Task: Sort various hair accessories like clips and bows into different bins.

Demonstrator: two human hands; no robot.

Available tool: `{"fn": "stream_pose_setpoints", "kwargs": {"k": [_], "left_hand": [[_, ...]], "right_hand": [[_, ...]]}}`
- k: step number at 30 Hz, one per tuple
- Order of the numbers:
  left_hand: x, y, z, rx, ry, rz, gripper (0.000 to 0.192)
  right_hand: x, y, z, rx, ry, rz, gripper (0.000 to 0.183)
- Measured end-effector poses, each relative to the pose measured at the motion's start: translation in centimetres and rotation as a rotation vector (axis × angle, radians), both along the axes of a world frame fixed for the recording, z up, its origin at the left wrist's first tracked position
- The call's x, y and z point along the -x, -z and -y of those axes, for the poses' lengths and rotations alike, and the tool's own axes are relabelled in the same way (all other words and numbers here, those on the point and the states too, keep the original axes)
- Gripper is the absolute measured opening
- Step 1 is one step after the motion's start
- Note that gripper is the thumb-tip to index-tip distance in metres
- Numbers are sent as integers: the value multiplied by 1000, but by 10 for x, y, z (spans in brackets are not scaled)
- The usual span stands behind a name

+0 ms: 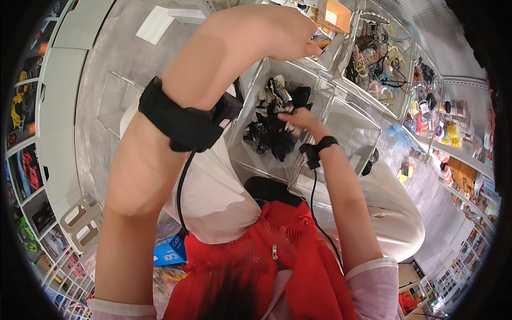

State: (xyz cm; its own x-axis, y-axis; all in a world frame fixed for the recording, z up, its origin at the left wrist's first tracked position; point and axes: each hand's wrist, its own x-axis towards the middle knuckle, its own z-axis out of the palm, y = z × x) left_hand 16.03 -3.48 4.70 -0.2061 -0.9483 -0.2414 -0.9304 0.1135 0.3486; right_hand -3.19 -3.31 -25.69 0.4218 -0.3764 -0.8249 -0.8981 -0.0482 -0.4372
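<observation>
My left hand (294,34) reaches far forward over a wire mesh basket (334,60) of mixed small goods. Its fingers are largely hidden behind the back of the hand, beside something orange-yellow (320,42). Nearer to me, my right hand (302,120) is inside another mesh basket (260,162), over a heap of black fabric hair accessories (276,136). Beige and white pieces (276,90) lie at that heap's far side. The right fingertips are close to the dark pieces; whether they grip one is unclear.
An orange cardboard box (336,16) stands in the far basket. Hair clips fill a basket (378,64) at the right. A mesh basket (348,132) adjoins my right wrist. A beige plastic stool (82,222) and a blue box (170,250) are at the left.
</observation>
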Motion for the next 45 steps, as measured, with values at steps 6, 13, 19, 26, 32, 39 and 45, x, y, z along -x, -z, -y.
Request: {"fn": "stream_pose_setpoints", "kwargs": {"k": [6, 13, 19, 26, 32, 39, 45], "left_hand": [[14, 42, -5, -157, 102, 196, 44], [54, 57, -10, -321, 252, -91, 90], [49, 44, -6, -317, 202, -349, 97], [24, 46, 4, -116, 96, -114, 35], [26, 33, 18, 179, -19, -87, 29], [36, -4, 1, 191, -295, -468, 33], [30, 1, 3, 290, -138, -694, 32]], "right_hand": [[9, -101, 40, -258, 199, 208, 64], [18, -185, 21, -342, 808, 839, 45], [31, -208, 10, -365, 956, 1083, 41], [107, -154, 32, -217, 1238, 1002, 23], [194, 10, -30, -425, 1508, 448, 16], [112, -15, -54, 1010, 831, -394, 29], [22, 9, -47, 837, -363, 354, 45]]}}
